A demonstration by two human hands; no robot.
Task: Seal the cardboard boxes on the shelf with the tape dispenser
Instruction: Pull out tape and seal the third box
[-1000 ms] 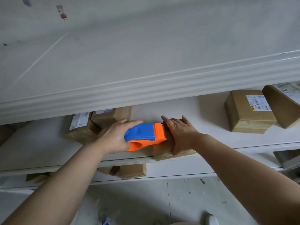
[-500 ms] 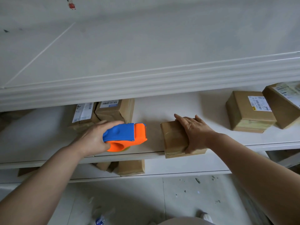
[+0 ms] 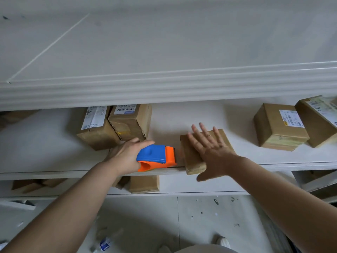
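Left hand grips tape dispenser beside box.

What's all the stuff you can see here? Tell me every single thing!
tape dispenser: 1, blue and orange, front edge of the middle shelf
middle box: 1, brown, right of the dispenser, poking over the shelf edge
left labelled boxes: 2, brown, touching, behind the dispenser
right labelled boxes: 2, brown, side by side at the far right
lower boxes: several, brown, shelf below; count unclear
shelf: white boards, one above another
floor: grey tiles, with scraps
shoe: 1, white, bottom edge
left grip: 1 hand, holds the tape dispenser
right grip: 1 hand, fingers spread over the middle box
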